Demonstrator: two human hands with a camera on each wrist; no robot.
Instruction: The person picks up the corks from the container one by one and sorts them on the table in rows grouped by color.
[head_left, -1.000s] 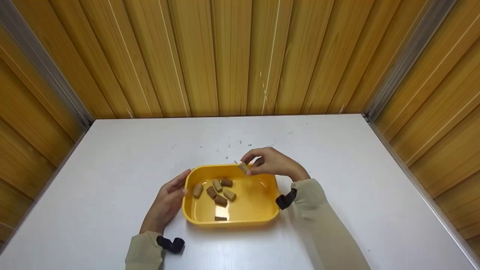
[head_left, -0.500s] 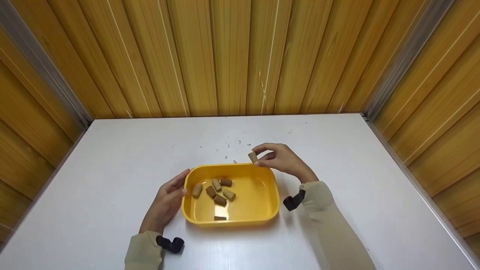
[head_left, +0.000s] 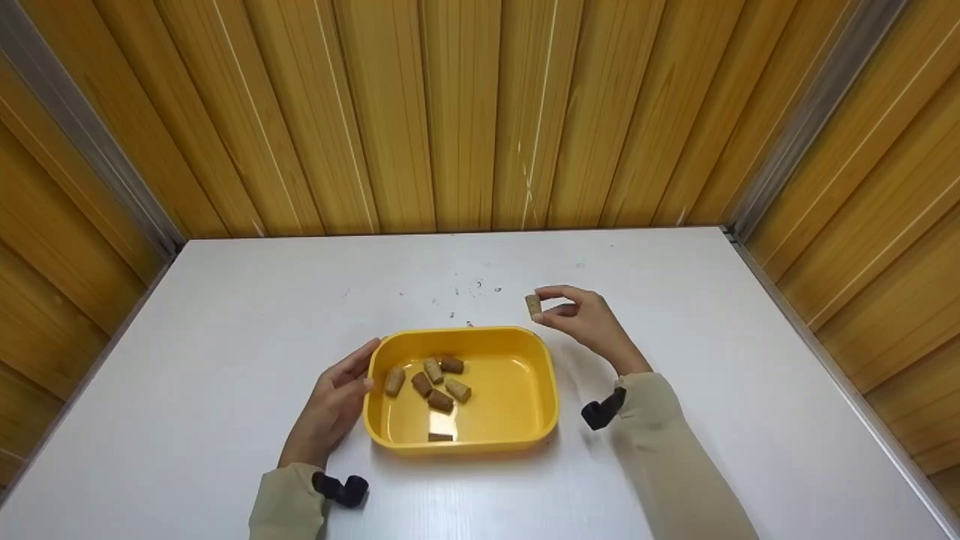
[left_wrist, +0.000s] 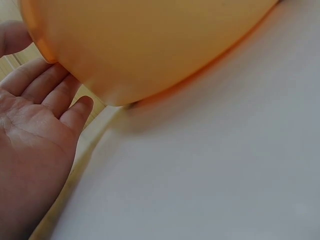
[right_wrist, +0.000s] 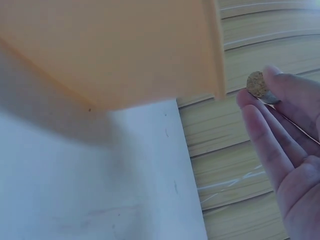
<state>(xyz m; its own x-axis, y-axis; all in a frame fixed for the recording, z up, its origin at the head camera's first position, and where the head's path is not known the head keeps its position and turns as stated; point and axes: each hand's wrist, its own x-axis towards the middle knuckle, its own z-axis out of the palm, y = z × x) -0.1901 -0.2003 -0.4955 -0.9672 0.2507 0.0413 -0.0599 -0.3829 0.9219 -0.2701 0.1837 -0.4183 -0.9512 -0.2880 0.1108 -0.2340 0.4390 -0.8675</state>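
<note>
A yellow plastic bin [head_left: 495, 445] stands on the white table. Several bottle corks [head_left: 440, 400], some light and some dark brown, lie in its left half. My left hand [head_left: 334, 405] holds the bin's left end, thumb at the rim and fingers along the outer wall; the left wrist view shows those fingers [left_wrist: 62, 95] against the wall. Beyond the bin's far right corner, my right hand [head_left: 589, 319] pinches a light cork [head_left: 533, 306] between thumb and fingertips. The right wrist view shows the round end of this cork [right_wrist: 257, 84].
The white table [head_left: 225, 337] has small dark marks [head_left: 478, 285] behind the bin. Wood-patterned panels [head_left: 465, 112] close off the back and both sides. A black wrist camera [head_left: 604, 409] sits on the right sleeve, another [head_left: 341, 489] on the left.
My right hand has carried the light cork from over the bin's far rim out to the right, past the corner. The left hand, the bin and the corks inside have stayed put.
</note>
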